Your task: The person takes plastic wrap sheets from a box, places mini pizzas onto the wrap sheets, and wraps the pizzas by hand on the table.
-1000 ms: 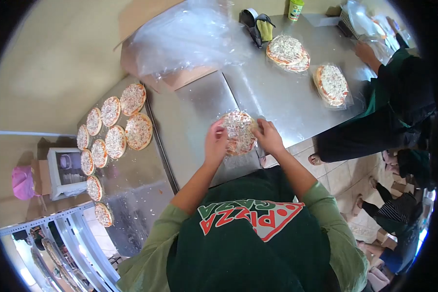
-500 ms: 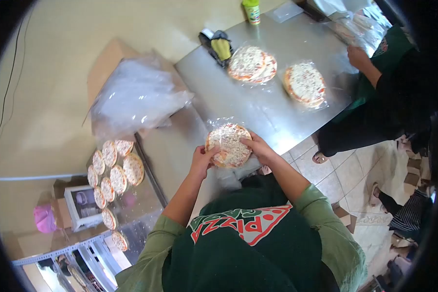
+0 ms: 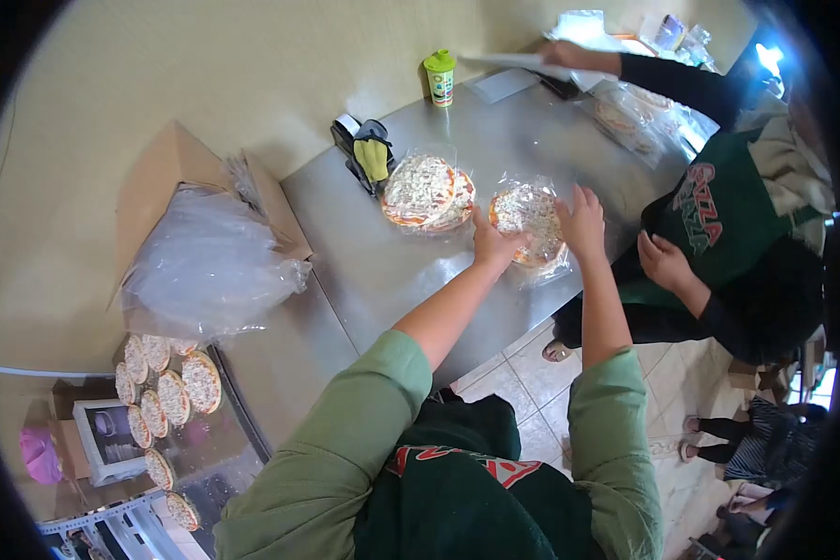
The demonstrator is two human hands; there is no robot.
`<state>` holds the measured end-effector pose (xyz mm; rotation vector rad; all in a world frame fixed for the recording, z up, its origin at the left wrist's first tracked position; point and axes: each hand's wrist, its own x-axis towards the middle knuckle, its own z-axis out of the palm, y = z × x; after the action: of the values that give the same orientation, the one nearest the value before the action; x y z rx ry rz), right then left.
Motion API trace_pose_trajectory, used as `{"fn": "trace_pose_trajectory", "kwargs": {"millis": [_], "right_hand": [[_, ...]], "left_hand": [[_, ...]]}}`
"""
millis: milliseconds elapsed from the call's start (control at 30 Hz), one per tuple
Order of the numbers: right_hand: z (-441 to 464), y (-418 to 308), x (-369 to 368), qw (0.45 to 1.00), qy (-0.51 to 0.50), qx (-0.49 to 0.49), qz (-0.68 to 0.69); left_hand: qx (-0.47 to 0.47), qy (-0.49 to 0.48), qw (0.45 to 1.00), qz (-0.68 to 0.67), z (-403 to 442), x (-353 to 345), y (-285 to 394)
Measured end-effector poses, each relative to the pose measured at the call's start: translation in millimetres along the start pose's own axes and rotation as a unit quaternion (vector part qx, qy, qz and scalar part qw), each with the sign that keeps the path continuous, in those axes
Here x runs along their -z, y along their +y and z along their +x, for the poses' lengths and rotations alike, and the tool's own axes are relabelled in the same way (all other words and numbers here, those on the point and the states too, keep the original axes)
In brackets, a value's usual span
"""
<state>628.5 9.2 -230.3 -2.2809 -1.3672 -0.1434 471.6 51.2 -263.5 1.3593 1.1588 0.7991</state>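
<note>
A round pizza in clear plastic (image 3: 525,217) lies on the steel table (image 3: 467,327), toward its front right part. My left hand (image 3: 497,243) is at the pizza's lower left edge, thumb up and fingers apart. At its right edge is my right hand (image 3: 583,222), fingers spread and pointing away from me. Whether another pizza lies underneath is hidden. Just left of it, two overlapping wrapped pizzas (image 3: 420,191) rest on the table.
A box of clear bags (image 3: 201,257) stands at left, above several unwrapped pizzas (image 3: 173,397). Behind are a tape dispenser (image 3: 364,154) and a green-lidded cup (image 3: 441,79). A co-worker (image 3: 719,215) at right reaches over wrapped pizzas (image 3: 625,121).
Both my hands have carried the wrapped pizza right, from the near side to the stack's place, and their fingers have spread. The co-worker's arm has reached toward the back, holding something flat and white.
</note>
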Motion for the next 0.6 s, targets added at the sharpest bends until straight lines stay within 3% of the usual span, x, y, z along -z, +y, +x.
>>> {"fn": "trace_pose_trajectory", "kwargs": {"millis": [67, 100, 133, 167, 200, 233, 267, 333, 400, 533, 600], "right_hand": [[-15.0, -45.9, 30.2, 0.982, 0.069, 0.134, 0.117], [-26.0, -57.3, 30.5, 0.965, -0.056, 0.142, 0.215], [-32.3, -64.3, 25.8, 0.96, -0.093, 0.168, 0.206], [-37.1, -72.0, 17.9, 0.952, -0.127, 0.195, 0.196], [-39.4, -80.3, 7.9, 0.943, -0.161, 0.224, 0.186], [-34.2, -73.0, -6.5, 0.95, -0.126, 0.267, 0.105], [-32.9, -67.0, -12.2, 0.962, -0.144, 0.232, -0.012], [-29.7, -51.9, -23.3, 0.964, -0.143, 0.198, -0.109], [-25.6, -45.7, -32.9, 0.961, -0.159, 0.194, -0.113], [-21.9, -45.8, -34.3, 0.956, -0.191, 0.19, -0.113], [-27.3, -67.0, -24.5, 0.971, -0.123, 0.171, -0.11]], "left_hand": [[0.04, -0.083, 0.996, -0.012, 1.7, 8.7, 3.4], [0.048, -0.111, 0.992, -0.038, -1.1, 15.2, 6.2], [0.054, -0.137, 0.987, -0.064, -5.4, 26.3, 17.1], [0.166, -0.209, 0.958, -0.109, -8.7, 41.3, 29.5], [0.145, -0.189, 0.969, -0.073, -7.5, 46.1, 19.0], [0.125, -0.167, 0.977, -0.037, -6.3, 46.9, -1.9], [0.107, -0.143, 0.984, -0.002, -9.1, 52.5, -15.7], [0.098, -0.123, 0.987, -0.037, -28.2, 81.3, -17.9], [0.077, -0.127, 0.989, -0.014, -50.0, 118.7, -26.8], [0.045, -0.032, 0.996, -0.067, -102.6, 196.3, -63.1], [-0.063, 0.093, 0.994, -0.001, -134.8, 240.6, -68.3]]}}
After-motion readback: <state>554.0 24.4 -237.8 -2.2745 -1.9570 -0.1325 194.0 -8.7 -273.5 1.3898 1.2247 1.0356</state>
